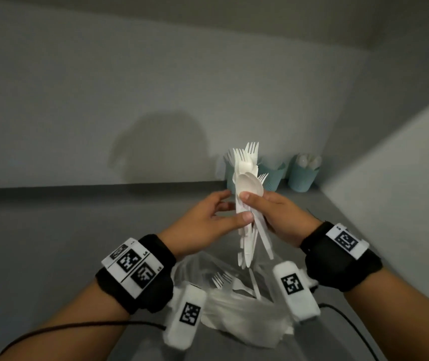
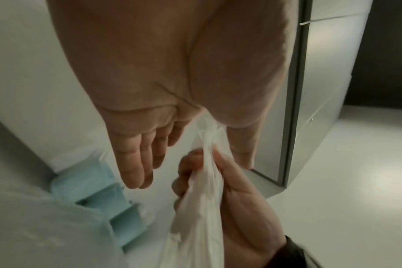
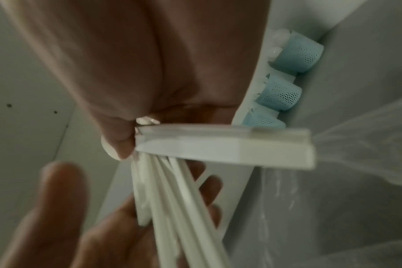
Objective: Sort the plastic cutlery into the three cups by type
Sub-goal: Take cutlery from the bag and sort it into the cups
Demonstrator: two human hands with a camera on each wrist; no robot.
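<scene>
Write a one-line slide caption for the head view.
Right hand grips a mixed bundle of white plastic cutlery, left hand touching it, before three blue cups.

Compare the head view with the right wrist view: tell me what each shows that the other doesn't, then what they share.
Only the head view shows the fork tines and spoon bowls at the top of the white plastic cutlery bundle, both wrist straps with their black-and-white markers, and a loose white fork lying on the clear plastic bag.

Only the right wrist view shows the perforated mesh walls of the three light-blue cups.

Both show the right hand gripping the bundle, the left hand beside it, the cups and the bag.
</scene>
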